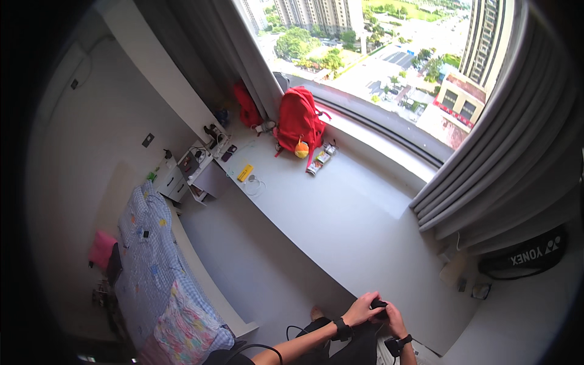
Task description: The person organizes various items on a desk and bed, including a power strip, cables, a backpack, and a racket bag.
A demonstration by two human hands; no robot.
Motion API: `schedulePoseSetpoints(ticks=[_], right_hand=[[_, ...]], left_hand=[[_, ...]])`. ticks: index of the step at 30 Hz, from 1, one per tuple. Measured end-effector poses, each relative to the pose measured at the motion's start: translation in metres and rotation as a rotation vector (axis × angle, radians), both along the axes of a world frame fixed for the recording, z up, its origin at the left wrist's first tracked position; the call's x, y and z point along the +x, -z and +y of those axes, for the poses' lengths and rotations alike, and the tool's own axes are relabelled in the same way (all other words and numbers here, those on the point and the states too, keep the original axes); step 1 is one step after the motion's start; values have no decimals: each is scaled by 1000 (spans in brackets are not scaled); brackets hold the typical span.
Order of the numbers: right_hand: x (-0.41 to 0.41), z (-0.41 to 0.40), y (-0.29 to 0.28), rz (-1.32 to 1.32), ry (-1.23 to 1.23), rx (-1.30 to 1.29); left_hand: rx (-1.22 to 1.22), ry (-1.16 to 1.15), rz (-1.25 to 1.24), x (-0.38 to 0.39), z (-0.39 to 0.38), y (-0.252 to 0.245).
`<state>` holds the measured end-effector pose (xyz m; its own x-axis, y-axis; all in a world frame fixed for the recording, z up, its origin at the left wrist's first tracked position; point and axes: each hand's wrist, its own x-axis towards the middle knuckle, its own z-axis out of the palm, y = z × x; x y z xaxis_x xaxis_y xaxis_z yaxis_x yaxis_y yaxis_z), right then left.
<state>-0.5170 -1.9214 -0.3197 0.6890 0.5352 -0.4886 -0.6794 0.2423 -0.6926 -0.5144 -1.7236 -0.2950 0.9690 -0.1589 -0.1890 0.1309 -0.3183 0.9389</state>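
Note:
A small black object [378, 309], too small to identify, is held between both hands near the bottom of the head view. My left hand [362, 310] grips it from the left side, fingers bent around its top. My right hand [396, 322] holds it from the right, and part of the object is hidden by the fingers. Each wrist wears a black band with a device, and a black cable runs by the left forearm. Under the hands are my dark-clothed legs and one bare foot [316, 313], beside the edge of a wide pale ledge [328, 223].
A red backpack [299, 121] stands on the ledge by the window, with small packets [319, 163] and a yellow item [245, 173] nearby. A bed with a blue checked cover [150, 255] lies left. A black Yonex bag [524, 258] is at right, below the grey curtain [511, 159].

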Motion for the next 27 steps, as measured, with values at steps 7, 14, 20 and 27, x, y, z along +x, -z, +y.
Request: schedulePoseSetpoints(ticks=[7,14,20,27], right_hand=[[18,202,-172,-469,-353,-139],[26,380,-223,-672,-777,-3],[35,498,-206,-729,-962,54],[73,618,-218,-649,-986,183]], left_hand=[[-9,-127,-205,-47,203,-180],[-4,-560,-209,-147,354,-211],[-186,-797,-241,-190,420,-192],[120,-953,-216,-160,506,-193]])
